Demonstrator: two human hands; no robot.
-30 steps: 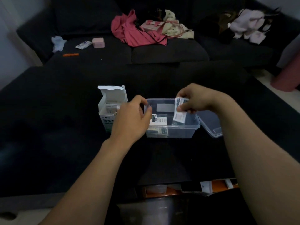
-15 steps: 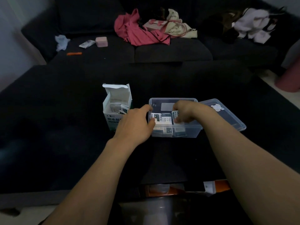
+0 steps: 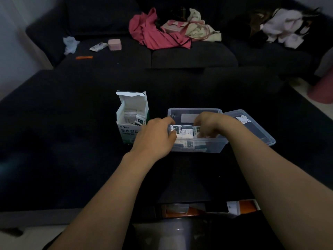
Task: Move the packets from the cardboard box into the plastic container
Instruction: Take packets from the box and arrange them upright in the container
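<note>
An open white cardboard box stands on the dark table, with several white packets still inside it. To its right sits the clear plastic container, holding a row of packets standing on edge. My left hand rests against the container's left wall, thumb over the rim, steadying it. My right hand reaches down inside the container with its fingers closed on a packet at the right end of the row.
The container's clear lid leans at its right side. A dark sofa behind carries red clothing, a pink case, a small wrapper and pale clothes. Orange items show under the table's near edge.
My right hand has come down from above the rim into the container, carrying the packet to the row inside. My left hand has stayed at the container's left wall.
</note>
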